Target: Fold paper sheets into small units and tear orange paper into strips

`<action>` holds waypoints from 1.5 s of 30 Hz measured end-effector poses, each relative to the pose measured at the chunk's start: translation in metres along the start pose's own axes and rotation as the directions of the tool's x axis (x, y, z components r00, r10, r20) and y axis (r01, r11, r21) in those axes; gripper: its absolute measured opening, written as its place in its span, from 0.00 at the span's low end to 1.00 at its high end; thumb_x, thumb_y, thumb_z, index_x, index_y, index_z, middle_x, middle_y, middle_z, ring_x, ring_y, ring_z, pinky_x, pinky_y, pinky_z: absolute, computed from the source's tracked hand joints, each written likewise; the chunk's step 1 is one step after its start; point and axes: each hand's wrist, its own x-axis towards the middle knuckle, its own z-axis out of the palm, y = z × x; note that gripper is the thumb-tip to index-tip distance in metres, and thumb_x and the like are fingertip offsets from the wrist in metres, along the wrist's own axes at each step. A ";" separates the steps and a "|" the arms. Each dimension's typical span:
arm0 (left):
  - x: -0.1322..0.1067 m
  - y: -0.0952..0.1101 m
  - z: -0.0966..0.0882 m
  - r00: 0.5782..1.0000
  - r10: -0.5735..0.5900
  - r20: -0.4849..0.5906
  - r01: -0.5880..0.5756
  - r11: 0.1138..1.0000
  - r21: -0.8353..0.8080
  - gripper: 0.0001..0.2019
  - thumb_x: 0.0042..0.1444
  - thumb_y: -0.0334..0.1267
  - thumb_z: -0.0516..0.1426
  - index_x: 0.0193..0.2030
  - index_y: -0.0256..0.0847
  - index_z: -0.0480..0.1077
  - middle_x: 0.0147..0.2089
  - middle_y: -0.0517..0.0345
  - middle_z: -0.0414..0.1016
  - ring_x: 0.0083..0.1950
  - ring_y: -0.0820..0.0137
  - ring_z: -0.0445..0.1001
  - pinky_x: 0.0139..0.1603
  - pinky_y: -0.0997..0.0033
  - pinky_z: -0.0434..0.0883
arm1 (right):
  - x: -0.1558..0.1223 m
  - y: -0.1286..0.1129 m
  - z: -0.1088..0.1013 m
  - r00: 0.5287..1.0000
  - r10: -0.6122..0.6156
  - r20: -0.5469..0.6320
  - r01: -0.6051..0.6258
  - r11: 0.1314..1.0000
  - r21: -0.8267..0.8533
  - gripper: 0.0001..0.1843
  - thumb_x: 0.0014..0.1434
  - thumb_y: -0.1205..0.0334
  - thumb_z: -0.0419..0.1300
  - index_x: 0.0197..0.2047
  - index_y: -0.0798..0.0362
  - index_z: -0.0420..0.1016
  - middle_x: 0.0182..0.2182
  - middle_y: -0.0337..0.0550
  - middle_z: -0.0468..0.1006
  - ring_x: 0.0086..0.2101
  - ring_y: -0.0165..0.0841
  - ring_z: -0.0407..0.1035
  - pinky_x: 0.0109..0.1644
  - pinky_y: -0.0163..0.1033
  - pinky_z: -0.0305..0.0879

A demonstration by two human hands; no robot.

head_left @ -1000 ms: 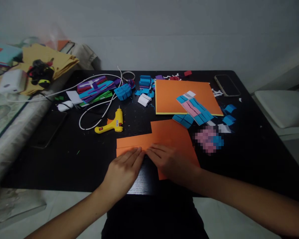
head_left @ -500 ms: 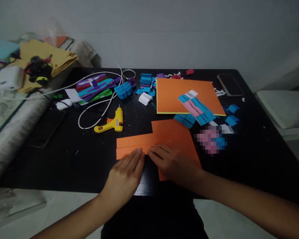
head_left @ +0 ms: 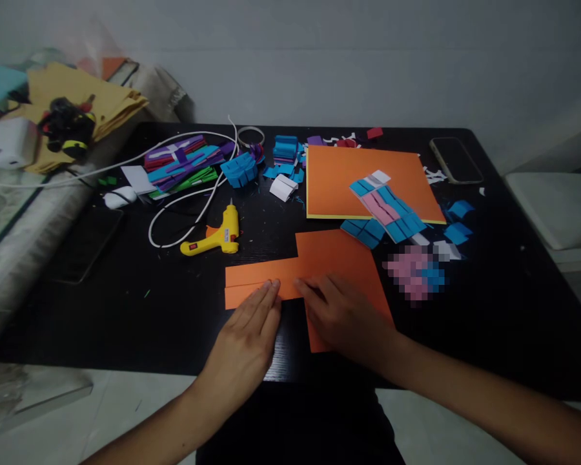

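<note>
An orange sheet of paper [head_left: 343,255] lies on the black table, with a folded orange strip [head_left: 252,270] reaching out from its left side. A crease or overlapping edge runs along the strip. My left hand [head_left: 252,323] lies flat on the strip's lower edge, fingers stretched out and close together. At the junction of strip and sheet is my right hand [head_left: 343,313], its fingers bent and slightly apart, one fingertip touching the paper. Its palm and forearm cover the sheet's lower part. Whether anything is pinched there is hidden.
A yellow glue gun [head_left: 217,234] lies behind the strip, beside a looped white cable [head_left: 151,223]. Blue and pink folded paper pieces [head_left: 387,210] rest on an orange stack [head_left: 329,177]. Bundled paper strips [head_left: 184,165], a phone [head_left: 456,160] and another dark phone [head_left: 84,245] lie around.
My right hand has slid a little to the right along the strip, its fingertips lifting and parting. My left hand stays flat on the strip. The view has shifted slightly.
</note>
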 end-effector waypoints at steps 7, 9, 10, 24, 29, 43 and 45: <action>0.000 0.003 -0.001 1.000 -0.010 0.022 0.010 1.000 -0.001 0.23 0.62 0.15 0.47 0.62 0.20 0.69 0.70 0.28 0.70 0.71 0.46 0.71 0.66 0.46 0.78 | -0.004 0.004 0.006 0.999 0.027 -0.024 -0.027 1.000 0.008 0.23 0.69 0.74 0.53 0.64 0.69 0.72 0.39 0.57 0.79 0.37 0.44 0.69 0.39 0.48 0.71; 0.000 0.003 -0.002 0.999 -0.013 0.032 0.013 1.000 -0.001 0.23 0.62 0.15 0.47 0.62 0.19 0.69 0.70 0.28 0.70 0.70 0.46 0.72 0.66 0.45 0.78 | -0.005 0.004 0.006 0.999 0.036 -0.023 -0.035 0.999 0.017 0.24 0.68 0.74 0.54 0.65 0.67 0.72 0.40 0.57 0.78 0.37 0.44 0.69 0.39 0.48 0.71; 0.000 0.003 -0.002 0.999 -0.016 0.035 0.016 1.000 0.000 0.23 0.62 0.15 0.47 0.62 0.20 0.70 0.70 0.28 0.70 0.70 0.45 0.72 0.66 0.45 0.78 | -0.006 0.004 0.006 0.999 0.047 -0.027 -0.046 0.999 0.018 0.24 0.68 0.74 0.54 0.65 0.65 0.73 0.40 0.57 0.78 0.37 0.43 0.69 0.39 0.48 0.71; 0.015 0.015 0.002 0.996 -0.089 -0.007 0.089 0.993 0.081 0.20 0.71 0.35 0.56 0.64 0.22 0.70 0.63 0.30 0.77 0.62 0.45 0.79 0.58 0.46 0.81 | -0.029 0.022 -0.006 0.970 0.201 -0.134 -0.203 0.979 0.002 0.20 0.66 0.74 0.55 0.58 0.71 0.78 0.45 0.64 0.76 0.45 0.47 0.70 0.48 0.52 0.78; 0.020 0.023 0.003 0.990 -0.140 0.032 0.135 0.983 0.124 0.27 0.72 0.43 0.55 0.71 0.27 0.65 0.62 0.31 0.78 0.63 0.47 0.78 0.58 0.47 0.80 | -0.027 0.017 -0.006 0.935 0.292 -0.202 -0.296 0.955 0.008 0.20 0.67 0.72 0.56 0.59 0.72 0.76 0.50 0.69 0.76 0.52 0.52 0.71 0.54 0.59 0.77; 0.019 0.025 0.004 0.975 -0.218 0.045 0.213 0.973 0.089 0.28 0.70 0.43 0.57 0.68 0.20 0.67 0.60 0.29 0.77 0.60 0.46 0.78 0.58 0.48 0.79 | -0.011 -0.006 0.001 0.999 0.019 -0.041 -0.018 1.000 0.017 0.22 0.68 0.74 0.53 0.61 0.74 0.76 0.60 0.66 0.79 0.58 0.47 0.76 0.62 0.51 0.77; 0.016 0.023 0.001 0.970 -0.239 0.041 0.236 0.969 0.075 0.28 0.70 0.44 0.57 0.68 0.21 0.67 0.59 0.30 0.77 0.58 0.47 0.79 0.58 0.49 0.79 | -0.011 -0.005 0.001 0.998 0.015 -0.055 -0.014 1.000 0.002 0.21 0.68 0.74 0.53 0.60 0.73 0.77 0.59 0.66 0.80 0.57 0.47 0.77 0.61 0.50 0.78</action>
